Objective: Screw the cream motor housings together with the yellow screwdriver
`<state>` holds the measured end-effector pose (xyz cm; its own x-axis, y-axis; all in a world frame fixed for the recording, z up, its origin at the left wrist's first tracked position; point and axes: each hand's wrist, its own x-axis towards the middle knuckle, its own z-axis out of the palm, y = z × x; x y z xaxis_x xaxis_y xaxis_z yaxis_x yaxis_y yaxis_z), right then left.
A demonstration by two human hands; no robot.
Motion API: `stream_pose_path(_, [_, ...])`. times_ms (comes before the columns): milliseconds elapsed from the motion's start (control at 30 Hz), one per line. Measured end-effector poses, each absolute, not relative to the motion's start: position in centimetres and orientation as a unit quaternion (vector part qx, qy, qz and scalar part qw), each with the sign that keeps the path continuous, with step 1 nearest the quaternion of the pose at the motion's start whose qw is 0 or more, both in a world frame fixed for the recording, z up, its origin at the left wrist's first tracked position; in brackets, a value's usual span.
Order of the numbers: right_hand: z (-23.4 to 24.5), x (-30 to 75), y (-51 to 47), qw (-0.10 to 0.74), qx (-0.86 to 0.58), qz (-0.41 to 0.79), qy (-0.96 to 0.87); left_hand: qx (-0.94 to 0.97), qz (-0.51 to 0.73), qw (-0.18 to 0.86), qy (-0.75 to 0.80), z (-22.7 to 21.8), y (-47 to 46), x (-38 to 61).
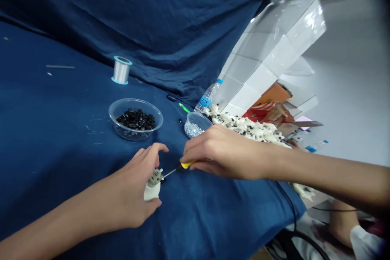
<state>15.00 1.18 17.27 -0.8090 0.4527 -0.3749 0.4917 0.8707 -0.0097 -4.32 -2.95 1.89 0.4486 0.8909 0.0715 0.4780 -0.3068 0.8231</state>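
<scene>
My left hand [134, 189] is closed round a small white plug-like part [152, 189] with a grey metal face, resting it on the blue cloth [61, 130]. My right hand [219, 152] grips a small screwdriver with a yellow handle [185, 165]. Its thin metal shaft points left and its tip touches the metal face of the white part.
A clear bowl of small black pieces [135, 120] and a smaller clear cup of silvery bits [196, 126] stand behind my hands. A spool [121, 70] is farther back. A pile of white parts [252, 128], a water bottle [209, 97] and white boxes [274, 48] lie right.
</scene>
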Motion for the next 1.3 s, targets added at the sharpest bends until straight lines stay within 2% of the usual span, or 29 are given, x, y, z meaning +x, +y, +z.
stream_pose_path(233, [16.1, 16.7, 2.6, 0.168, 0.116, -0.031, 0.978, 0.77, 0.279, 0.392, 0.42, 1.7, -2.1, -4.6])
stream_pose_path(367, [15.8, 16.6, 3.1, 0.175, 0.106, -0.05, 0.978, 0.758, 0.308, 0.393, 0.419, 1.3, -2.4, -4.3])
stream_pose_path(533, [15.7, 15.7, 3.5, 0.14, 0.189, -0.132, 0.963, 0.762, 0.338, 0.389, 0.393, 0.5, -2.3, -4.1])
stream_pose_path(767, [15.8, 14.1, 2.8, 0.137, 0.35, -0.162, 0.912, 0.771, 0.326, 0.387, 0.386, 0.1, -2.1, -4.1])
stream_pose_path(900, [15.6, 13.3, 2.6, 0.158, 0.491, -0.186, 0.836, 0.777, 0.321, 0.382, 0.384, 0.2, -2.0, -4.0])
stream_pose_path(1033, [15.7, 12.8, 2.9, 0.198, 0.544, -0.214, 0.787, 0.779, 0.318, 0.379, 0.386, 0.1, -1.9, -4.2])
stream_pose_path(1133, [16.0, 13.2, 2.6, 0.202, 0.508, -0.194, 0.815, 0.768, 0.315, 0.397, 0.392, 0.1, -2.0, -4.3])
stream_pose_path(1300, [16.6, 15.1, 1.7, 0.179, 0.307, -0.126, 0.926, 0.747, 0.315, 0.423, 0.404, 0.7, -2.3, -4.6])
